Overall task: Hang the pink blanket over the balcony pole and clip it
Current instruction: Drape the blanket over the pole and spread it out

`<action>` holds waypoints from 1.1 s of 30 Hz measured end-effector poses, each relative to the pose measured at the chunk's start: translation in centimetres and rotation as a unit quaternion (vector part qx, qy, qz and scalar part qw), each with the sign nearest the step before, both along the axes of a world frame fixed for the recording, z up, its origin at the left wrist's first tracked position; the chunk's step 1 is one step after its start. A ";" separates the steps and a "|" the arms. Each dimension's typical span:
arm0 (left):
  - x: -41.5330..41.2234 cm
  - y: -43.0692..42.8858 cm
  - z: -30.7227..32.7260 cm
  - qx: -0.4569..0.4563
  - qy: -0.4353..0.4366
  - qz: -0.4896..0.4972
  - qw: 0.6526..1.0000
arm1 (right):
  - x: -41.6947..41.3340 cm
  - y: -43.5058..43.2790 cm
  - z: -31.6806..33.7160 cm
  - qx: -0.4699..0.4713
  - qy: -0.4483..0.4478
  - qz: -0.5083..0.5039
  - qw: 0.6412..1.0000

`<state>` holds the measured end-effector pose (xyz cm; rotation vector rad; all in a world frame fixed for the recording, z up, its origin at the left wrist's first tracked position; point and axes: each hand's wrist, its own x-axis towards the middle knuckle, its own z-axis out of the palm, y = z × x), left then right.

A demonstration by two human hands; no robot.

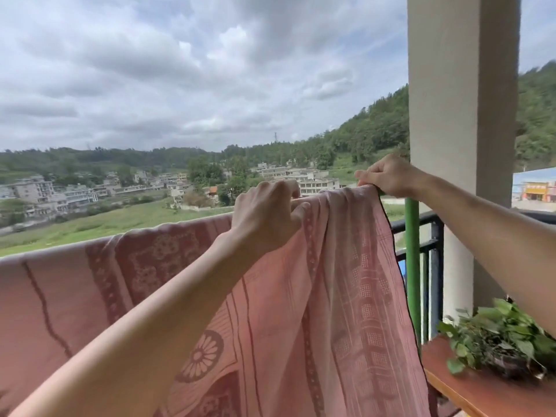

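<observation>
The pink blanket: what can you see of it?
The blanket is thin pink woven cloth with darker bands and a wheel-like flower motif. It hangs draped over something it hides. The left hand grips its top edge; the right hand pinches its right corner above a green pole. No clip shows.

The pole is buried under the pink blanket the whole way along, so I can't see any of it. My left hand grips the top fold, fingertips tucked over the far side and out of sight. My right hand pinches the corner, and I can't tell whether anything else sits inside that fist. The green post loses its top behind my right hand and its foot behind the cloth. The pink blanket runs off the left and bottom edges. The table is cut off at the bottom edge, and the plant on it is blurred, its pot just a dark smear.
</observation>
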<state>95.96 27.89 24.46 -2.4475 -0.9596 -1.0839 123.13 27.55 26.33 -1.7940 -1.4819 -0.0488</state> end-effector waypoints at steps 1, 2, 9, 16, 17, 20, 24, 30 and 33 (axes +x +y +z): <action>1.4 -0.4 -0.4 0.019 -0.014 -0.004 1.000 | 0.6 0.0 -0.3 0.027 -0.019 0.010 0.999; 3.0 -0.8 -0.9 0.036 -0.022 -0.003 0.999 | 1.3 -0.1 -0.5 0.059 -0.032 0.022 0.998; 14.7 -0.8 -3.3 0.031 -0.022 0.136 0.990 | 8.5 -1.5 -1.4 0.139 0.079 0.132 0.978; 12.6 -2.2 -0.3 -0.110 -0.307 -0.004 0.945 | 9.8 -1.4 -0.5 0.124 0.013 0.177 0.976; 11.1 -2.4 0.7 -0.111 -0.367 -0.011 0.924 | 9.6 -1.1 -0.3 0.131 0.003 0.169 0.977; 3.8 -1.1 3.0 -0.156 -0.570 0.038 0.806 | 7.7 -0.1 -0.3 0.163 -0.043 0.142 0.976; -5.1 -0.5 2.7 -0.248 -0.668 0.046 0.700 | 1.4 -0.1 0.9 0.124 -0.099 0.276 0.948; -8.1 -4.4 1.0 -0.254 -0.666 0.045 0.700 | -10.7 1.3 1.0 -0.057 -0.109 0.471 0.873; -11.3 -5.8 1.6 -0.247 -0.656 0.044 0.711 | -14.4 1.9 1.8 -0.085 -0.122 0.499 0.854</action>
